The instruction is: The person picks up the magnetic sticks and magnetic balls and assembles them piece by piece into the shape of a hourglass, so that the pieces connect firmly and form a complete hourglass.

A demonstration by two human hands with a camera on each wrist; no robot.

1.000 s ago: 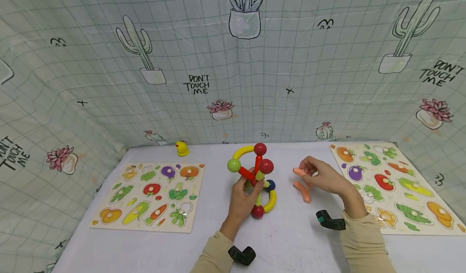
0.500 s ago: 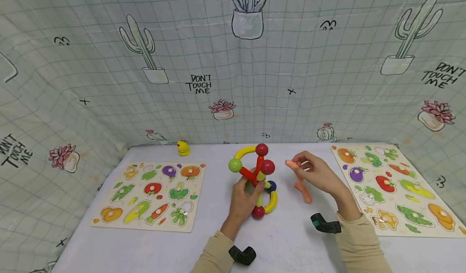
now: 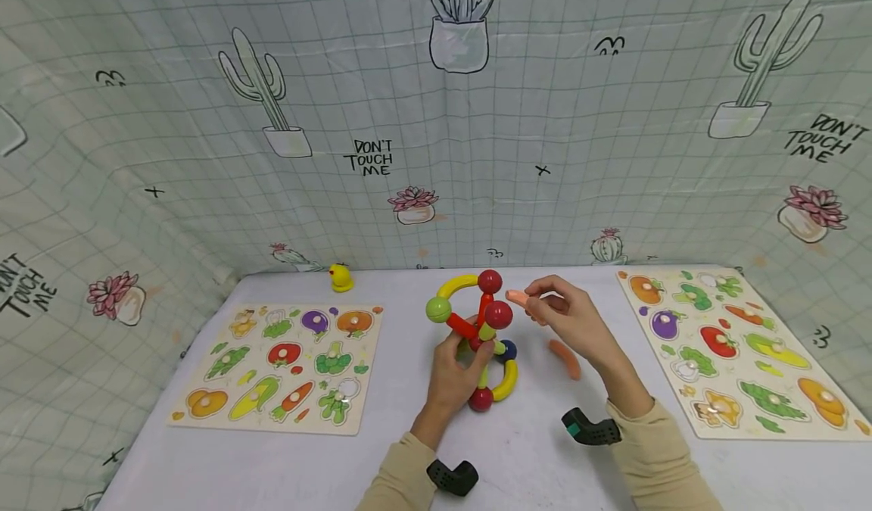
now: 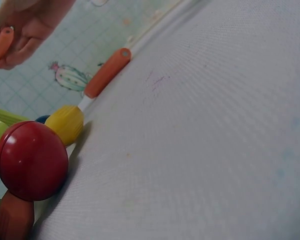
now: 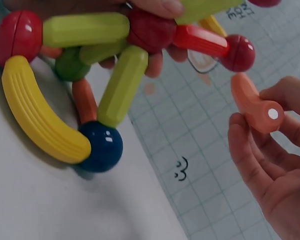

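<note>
My left hand [image 3: 453,378] grips a magnetic stick-and-ball structure by its central red ball. A yellow curved stick [image 5: 37,110], a blue ball [image 5: 100,146] and several lime and red straight sticks show on it in the right wrist view. My right hand [image 3: 572,325] pinches an orange curved magnetic stick [image 5: 247,102] between thumb and fingers, a white disc at its near end. Its far tip is close to the upper red ball [image 5: 237,53]. A second orange curved stick [image 3: 565,359] lies on the table below the right hand.
Vegetable puzzle boards lie at the left [image 3: 272,420] and right [image 3: 695,412] of the white table [image 3: 518,458]. A small yellow rubber duck [image 3: 341,278] stands at the back left. A printed grid cloth [image 3: 477,193] hangs behind.
My right hand has moved left with the orange stick, from over the other orange stick to beside the structure's upper red balls. My left hand and the structure have stayed nearly still.
</note>
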